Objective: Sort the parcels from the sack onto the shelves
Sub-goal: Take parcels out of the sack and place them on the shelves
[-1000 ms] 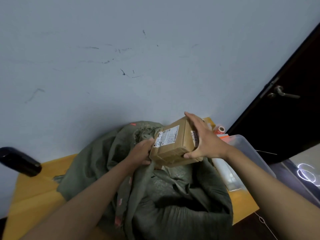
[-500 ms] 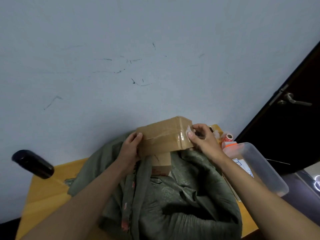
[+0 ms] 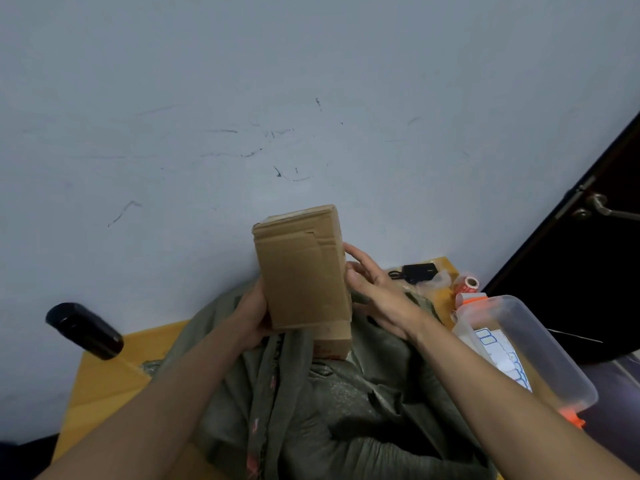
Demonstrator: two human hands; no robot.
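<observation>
Head view. A plain brown cardboard parcel (image 3: pixel 303 271), oblong and taped, is held on end above the open mouth of the crumpled olive-green woven sack (image 3: pixel 346 403). The left hand (image 3: pixel 254 317) grips the parcel's lower left edge, though how its fingers wrap behind the box is hidden. The right hand (image 3: pixel 372 289) lies against the right face with fingers spread and nearly straight, steadying more than clasping. A second small cardboard box (image 3: pixel 330 342) shows directly below the held parcel, touching or just under it; which cannot be told.

Likely hazards, as judgements: support sits low and to one side, so the tall parcel could tip away from the left grip if the right hand lifts off. A fall would land in the sack or on the yellow tabletop (image 3: pixel 104 382). To the right of the grip, the clear plastic lidded tub (image 3: pixel 540 344) and the red-and-white tape roll (image 3: pixel 467 285) stand near enough to be knocked by a swinging forearm. No shelves are in view.
</observation>
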